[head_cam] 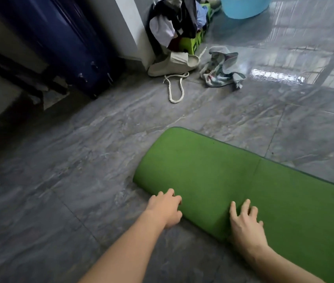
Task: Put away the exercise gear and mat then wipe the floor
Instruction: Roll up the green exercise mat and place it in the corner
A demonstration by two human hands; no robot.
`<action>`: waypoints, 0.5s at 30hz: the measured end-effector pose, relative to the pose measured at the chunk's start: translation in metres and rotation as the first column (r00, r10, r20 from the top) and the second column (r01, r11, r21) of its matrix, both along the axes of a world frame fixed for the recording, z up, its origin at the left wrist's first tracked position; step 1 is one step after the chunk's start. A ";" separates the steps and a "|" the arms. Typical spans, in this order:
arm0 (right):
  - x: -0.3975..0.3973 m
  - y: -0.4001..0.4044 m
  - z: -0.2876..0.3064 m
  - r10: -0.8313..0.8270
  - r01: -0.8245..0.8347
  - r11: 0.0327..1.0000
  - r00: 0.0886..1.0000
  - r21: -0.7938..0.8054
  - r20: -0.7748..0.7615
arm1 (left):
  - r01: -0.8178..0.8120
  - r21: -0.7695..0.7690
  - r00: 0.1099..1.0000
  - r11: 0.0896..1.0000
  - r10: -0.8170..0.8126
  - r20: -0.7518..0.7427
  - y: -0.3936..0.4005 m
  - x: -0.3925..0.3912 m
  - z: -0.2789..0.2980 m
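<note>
Evidently the person is working on the green mat (233,176), which lies on the grey tile floor (80,160) with its near edge curled. Both the left hand (166,209) and right hand (245,223) press on that edge, fingers spread rather than gripping, probably to roll it evenly.

I see grey marbled tile floor (84,164) w/ green mat (213,170) lying on it at lower right, cream drawstring bag (172,65) & crumpled cloth (221,68) near each other further back, blue tub (243,7) top right, dark blue suitcase (70,43) upper left.
</note>
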State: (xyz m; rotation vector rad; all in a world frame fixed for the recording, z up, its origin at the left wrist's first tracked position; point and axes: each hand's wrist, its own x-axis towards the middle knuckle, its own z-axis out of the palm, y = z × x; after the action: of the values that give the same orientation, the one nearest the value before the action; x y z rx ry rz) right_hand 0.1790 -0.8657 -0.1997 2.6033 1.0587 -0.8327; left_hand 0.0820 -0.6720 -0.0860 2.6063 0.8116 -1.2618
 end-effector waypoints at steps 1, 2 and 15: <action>-0.001 -0.004 0.002 -0.009 0.009 1.000 1.000 0.002 -0.026 | -0.039 -0.007 0.999 0.999 0.039 -0.004 -0.001 0.000 -0.005; 0.000 -0.006 0.004 -0.009 0.006 0.999 0.996 -0.039 -0.084 | -0.072 0.002 0.997 0.997 0.072 0.015 0.000 0.003 -0.011; 0.014 -0.010 0.014 0.093 -0.087 0.992 0.993 0.088 -0.076 | -0.168 0.159 0.918 0.973 0.096 0.386 0.061 -0.004 -0.110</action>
State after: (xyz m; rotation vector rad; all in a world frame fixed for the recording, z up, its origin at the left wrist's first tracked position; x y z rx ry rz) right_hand 0.1930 -0.8756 -0.1852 2.5877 1.2494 -0.8959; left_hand 0.0777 -0.6111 -0.1961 2.7521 1.0504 -0.6423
